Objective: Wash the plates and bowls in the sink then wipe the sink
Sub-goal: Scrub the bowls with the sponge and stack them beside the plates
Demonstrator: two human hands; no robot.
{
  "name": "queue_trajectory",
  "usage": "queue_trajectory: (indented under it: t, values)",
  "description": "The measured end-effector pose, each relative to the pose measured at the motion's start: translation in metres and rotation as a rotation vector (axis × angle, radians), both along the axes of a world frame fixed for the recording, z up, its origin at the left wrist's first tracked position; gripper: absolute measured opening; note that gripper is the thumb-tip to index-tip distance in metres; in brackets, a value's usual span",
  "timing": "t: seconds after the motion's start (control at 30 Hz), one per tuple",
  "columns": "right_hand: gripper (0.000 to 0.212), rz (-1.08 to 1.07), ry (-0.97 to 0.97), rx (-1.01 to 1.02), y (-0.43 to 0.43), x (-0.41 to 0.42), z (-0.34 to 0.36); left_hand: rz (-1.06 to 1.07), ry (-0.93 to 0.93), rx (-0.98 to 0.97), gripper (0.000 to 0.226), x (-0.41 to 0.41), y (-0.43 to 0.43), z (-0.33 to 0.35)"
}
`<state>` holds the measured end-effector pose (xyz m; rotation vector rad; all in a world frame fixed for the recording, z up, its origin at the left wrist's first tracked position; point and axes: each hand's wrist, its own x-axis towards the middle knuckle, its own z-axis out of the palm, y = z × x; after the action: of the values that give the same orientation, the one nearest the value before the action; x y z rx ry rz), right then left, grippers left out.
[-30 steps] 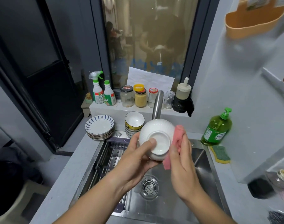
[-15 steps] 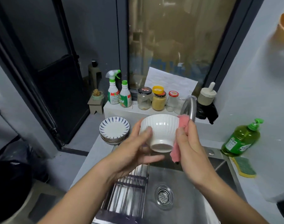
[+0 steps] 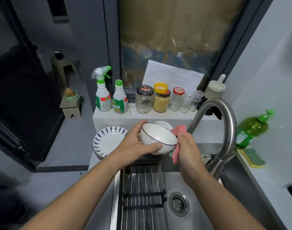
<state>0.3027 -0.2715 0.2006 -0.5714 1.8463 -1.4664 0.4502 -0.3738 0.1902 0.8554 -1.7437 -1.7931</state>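
Note:
My left hand (image 3: 133, 146) grips a white bowl (image 3: 157, 138) with a thin dark rim, held upright and tilted toward me above the back edge of the steel sink (image 3: 196, 183). My right hand (image 3: 188, 151) presses a pink cloth (image 3: 179, 131) against the bowl's right side. Just behind the held bowl, another white bowl (image 3: 163, 124) peeks out. A stack of white plates with blue stripes (image 3: 107, 141) sits on the counter to the left. The sink basin holds no dishes.
A wire rack (image 3: 142, 188) spans the sink's left half, with the drain strainer (image 3: 178, 204) to its right. The curved tap (image 3: 225, 127) arches at the right. Green soap bottle (image 3: 251, 128) and sponge (image 3: 251, 157) sit right; spray bottles (image 3: 103, 95) and jars (image 3: 161, 100) line the ledge.
The bowl was turned from bottom-up to upright and moved back toward the stacked dishes. Both hands went with it, the pink cloth still against its right side. My view shifted left and downward.

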Motion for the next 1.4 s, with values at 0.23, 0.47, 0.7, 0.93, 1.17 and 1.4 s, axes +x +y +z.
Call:
queue_trajectory:
  t: [0.23,0.47,0.7,0.93,1.17,1.4]
  values:
    - [0.033,-0.234,-0.076,-0.078,-0.055,-0.028,-0.039,-0.106,-0.059,-0.204,0.097,-0.045,-0.059,-0.030]
    - [0.054,-0.266,0.071,-0.053,-0.081,-0.044,-0.067,-0.144,-0.170,-0.317,0.103,-0.075,-0.097,-0.066]
    - [0.029,-0.322,0.122,-0.086,-0.086,-0.046,-0.081,-0.136,-0.204,-0.406,0.104,-0.090,-0.098,-0.091]
    - [0.035,-0.382,0.114,-0.102,-0.088,-0.054,-0.096,-0.113,-0.225,-0.436,0.104,-0.095,-0.099,-0.101]
    - [0.028,-0.444,0.141,-0.199,-0.063,-0.041,-0.089,-0.095,-0.242,-0.457,0.111,-0.097,-0.098,-0.111]
    - [0.027,-0.371,-0.095,-0.172,-0.019,-0.012,-0.097,-0.084,-0.272,-0.417,0.125,-0.091,-0.092,-0.117]
